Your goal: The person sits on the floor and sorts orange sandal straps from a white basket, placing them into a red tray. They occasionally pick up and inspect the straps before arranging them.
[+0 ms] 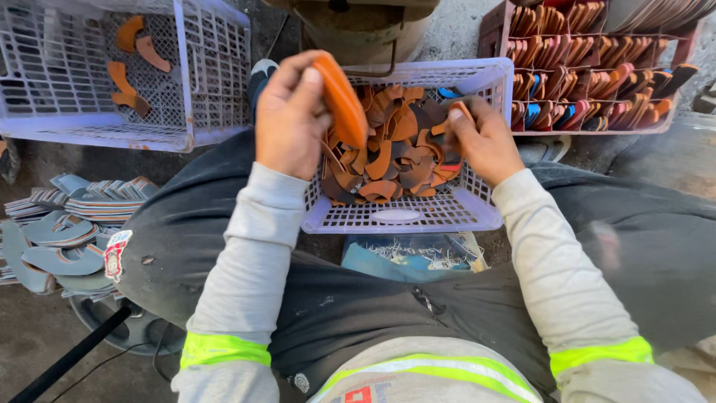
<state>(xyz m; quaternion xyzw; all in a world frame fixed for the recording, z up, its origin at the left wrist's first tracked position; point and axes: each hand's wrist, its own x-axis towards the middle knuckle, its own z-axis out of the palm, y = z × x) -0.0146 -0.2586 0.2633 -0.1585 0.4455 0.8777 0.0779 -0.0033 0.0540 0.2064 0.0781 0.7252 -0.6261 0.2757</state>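
Sleeves lead to my left hand clamped on an orange piece; my right hand pinches another over the crate. Crate mostly full; few pieces lie in the far crate.

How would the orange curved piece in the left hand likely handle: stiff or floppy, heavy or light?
The orange piece probably flexes yet keeps its shape: it stays curved in the left hand. It seems light, since a fingertip grip carries it. It likely won't roll, being flat like the pieces heaped in the lilac basket.
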